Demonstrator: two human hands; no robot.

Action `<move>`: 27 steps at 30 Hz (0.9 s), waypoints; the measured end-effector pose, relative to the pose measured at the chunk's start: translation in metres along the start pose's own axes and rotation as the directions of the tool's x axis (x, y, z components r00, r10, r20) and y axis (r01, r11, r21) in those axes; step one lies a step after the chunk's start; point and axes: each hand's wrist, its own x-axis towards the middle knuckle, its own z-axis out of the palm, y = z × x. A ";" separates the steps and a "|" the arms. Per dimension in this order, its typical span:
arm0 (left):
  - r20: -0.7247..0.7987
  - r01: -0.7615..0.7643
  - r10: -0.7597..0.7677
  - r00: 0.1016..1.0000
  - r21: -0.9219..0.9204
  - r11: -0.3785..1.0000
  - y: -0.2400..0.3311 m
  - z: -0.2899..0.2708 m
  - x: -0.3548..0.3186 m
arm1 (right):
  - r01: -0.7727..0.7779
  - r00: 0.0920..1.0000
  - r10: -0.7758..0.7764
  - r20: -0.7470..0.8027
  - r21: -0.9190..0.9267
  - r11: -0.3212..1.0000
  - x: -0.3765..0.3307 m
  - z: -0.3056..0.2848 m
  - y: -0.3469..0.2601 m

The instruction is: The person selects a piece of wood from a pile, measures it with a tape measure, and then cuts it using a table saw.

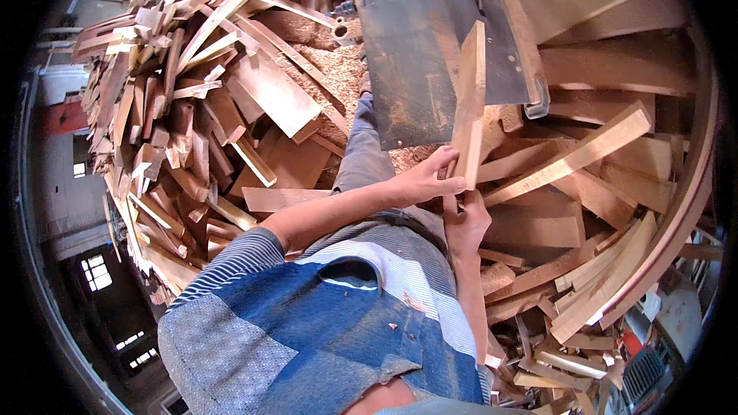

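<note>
Wood crowds both sides of my head-camera view, and one long board (469, 104) is at the centre, its near end at the two hands. I see the left hand (432, 177) clamped on that end with thumb and fingers, its forearm slanting in front of the body. Close against it, the right hand (467, 221) is curled at the same end; I can't tell whether it grips the wood or only props it. The board points away from the body past a dark metal table (403, 58), and I can't tell whether they touch. To the left I see a high scrap heap (169, 100), with sawdust (342, 65) beside it. More loose boards (534, 223) are jumbled at the right, a pale strip (576, 154) lying slantwise among them. Nearest me is the blue patchwork shirt (323, 338).
</note>
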 end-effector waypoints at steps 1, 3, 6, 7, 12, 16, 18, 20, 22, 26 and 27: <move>-0.008 0.035 -0.035 0.999 0.086 0.996 -0.003 0.002 0.002 | -0.079 0.995 0.082 -0.057 0.051 0.996 -0.003 -0.003 0.002; 0.036 0.078 -0.082 0.996 0.089 0.993 0.006 0.009 0.007 | -0.253 0.966 0.252 -0.050 -0.001 0.968 -0.007 -0.014 0.019; 0.123 0.106 -0.090 0.988 -0.129 0.986 0.001 0.015 0.014 | -0.512 0.823 0.565 0.062 0.511 0.690 -0.012 -0.015 0.061; 0.124 0.107 -0.085 0.989 -0.191 0.976 -0.009 0.016 0.015 | -0.519 0.794 0.601 0.092 0.616 0.592 -0.013 -0.016 0.061; 0.143 0.189 -0.169 0.975 -0.137 0.972 -0.018 0.012 0.012 | -0.513 0.733 0.640 0.230 0.805 0.297 -0.019 -0.014 0.077; 0.112 0.246 -0.233 0.966 -0.121 0.962 -0.035 0.007 0.011 | -0.522 0.734 0.631 0.251 0.803 0.288 -0.025 -0.005 0.083; 0.108 0.232 -0.225 0.968 -0.061 0.971 -0.040 0.003 0.013 | -0.533 0.725 0.637 0.261 0.799 0.279 -0.024 -0.004 0.079; 0.093 0.265 -0.259 0.961 -0.049 0.963 -0.037 0.001 0.011 | -0.542 0.711 0.652 0.261 0.795 0.273 -0.023 -0.005 0.073; 0.106 0.282 -0.275 0.956 -0.065 0.957 -0.030 0.001 0.010 | -0.542 0.716 0.644 0.269 0.796 0.270 -0.025 -0.005 0.075; 0.082 0.310 -0.304 0.949 -0.070 0.948 -0.014 0.004 0.004 | -0.548 0.702 0.664 0.259 0.792 0.270 -0.027 -0.002 0.081; 0.049 0.325 -0.322 0.945 -0.051 0.944 -0.010 0.005 0.002 | -0.546 0.705 0.660 0.260 0.793 0.271 -0.028 -0.002 0.082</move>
